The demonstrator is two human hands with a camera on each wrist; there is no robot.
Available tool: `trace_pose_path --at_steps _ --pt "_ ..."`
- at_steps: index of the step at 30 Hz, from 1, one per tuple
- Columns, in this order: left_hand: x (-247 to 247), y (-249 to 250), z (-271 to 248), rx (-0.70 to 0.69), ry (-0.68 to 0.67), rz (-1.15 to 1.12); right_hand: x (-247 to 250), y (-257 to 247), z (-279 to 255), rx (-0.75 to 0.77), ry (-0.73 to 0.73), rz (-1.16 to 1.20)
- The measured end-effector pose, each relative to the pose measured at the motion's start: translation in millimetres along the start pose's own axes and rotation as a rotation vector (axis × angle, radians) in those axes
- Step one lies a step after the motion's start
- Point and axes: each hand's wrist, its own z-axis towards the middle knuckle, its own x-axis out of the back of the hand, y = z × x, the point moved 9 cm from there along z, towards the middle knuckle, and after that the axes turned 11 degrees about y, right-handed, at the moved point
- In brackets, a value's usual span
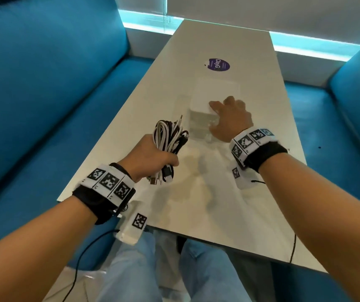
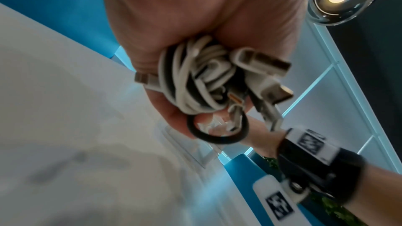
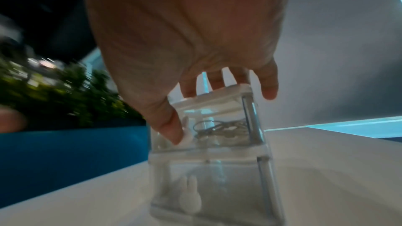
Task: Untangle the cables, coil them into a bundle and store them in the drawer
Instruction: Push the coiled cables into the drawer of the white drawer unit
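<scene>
My left hand [image 1: 153, 158] grips a coiled bundle of black and white cables [image 1: 170, 138] just above the white table [image 1: 218, 203], with plugs sticking out below the fist. In the left wrist view the bundle [image 2: 195, 82] fills the palm [image 2: 174, 15]. A clear two-drawer unit [image 1: 216, 88] stands mid-table. My right hand [image 1: 231, 118] lies over its front top edge. In the right wrist view the fingers [image 3: 217, 78] rest across the top and the thumb touches the rabbit-shaped knob [image 3: 187, 133] of the upper drawer. Both drawers are closed. Thin wire [image 3: 217, 128] lies inside the upper one.
A purple round sticker [image 1: 218, 64] is on the table beyond the drawer unit. Blue sofas [image 1: 44, 94] flank the table on both sides. The lower drawer has its own rabbit knob [image 3: 190, 197]. Green plants [image 3: 65, 92] stand behind the sofa.
</scene>
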Motion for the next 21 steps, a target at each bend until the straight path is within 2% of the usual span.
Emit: trace_pose_path --at_steps 4,8,11,14,16,18,19,20,21 --pt "4 27 -7 -0.122 0.018 0.077 13 -26 -53 0.113 -0.079 0.043" --pt "5 43 -25 -0.204 -0.056 0.280 26 -49 -101 0.198 -0.073 0.069" --pt "5 45 -42 -0.238 -0.097 0.504 26 -56 -119 0.247 -0.081 0.133" --pt "9 44 -52 -0.236 -0.076 0.594 27 -57 -130 0.278 -0.109 0.313" --pt "12 42 -54 -0.228 -0.061 0.599 35 -45 -137 0.150 -0.030 0.539" --pt "15 38 -55 -0.213 -0.048 0.589 47 -21 -148 -0.060 0.198 0.657" --pt "16 36 -55 -0.209 -0.040 0.582 45 -9 -156 -0.176 0.255 0.662" --pt "15 34 -56 -0.210 -0.031 0.576 35 -2 -165 -0.273 0.229 0.650" --pt "15 33 -56 -0.213 -0.021 0.571 19 -1 -173 -0.341 0.129 0.635"
